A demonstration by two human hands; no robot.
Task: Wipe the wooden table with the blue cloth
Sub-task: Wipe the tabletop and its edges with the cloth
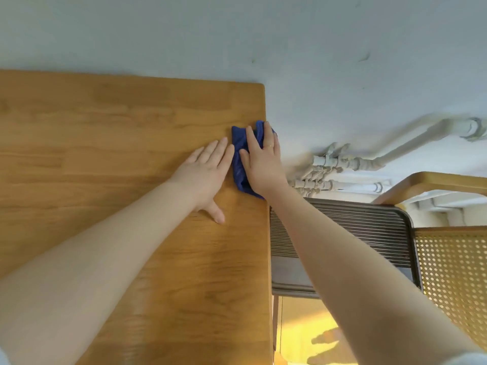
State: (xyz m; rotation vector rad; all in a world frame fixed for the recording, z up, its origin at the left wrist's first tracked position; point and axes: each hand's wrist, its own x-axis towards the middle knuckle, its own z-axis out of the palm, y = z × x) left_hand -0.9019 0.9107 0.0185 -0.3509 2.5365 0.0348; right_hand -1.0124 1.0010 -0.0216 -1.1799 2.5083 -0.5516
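The cloth [241, 164] lies bunched under my right hand [262, 164], which presses flat on it with fingers spread, at the worktop's [105, 154] right edge near the far corner; a fold pokes past my fingertips over that edge. My left hand [204, 175] rests flat just beside the cloth, fingers together, thumb out, holding nothing. Beyond my right hand are the wall [342, 75] and pipes [342, 164]; under my right forearm sits a grille [369, 233] and a cane chair [453, 272]. Bare wood runs left of my left hand and back toward me.
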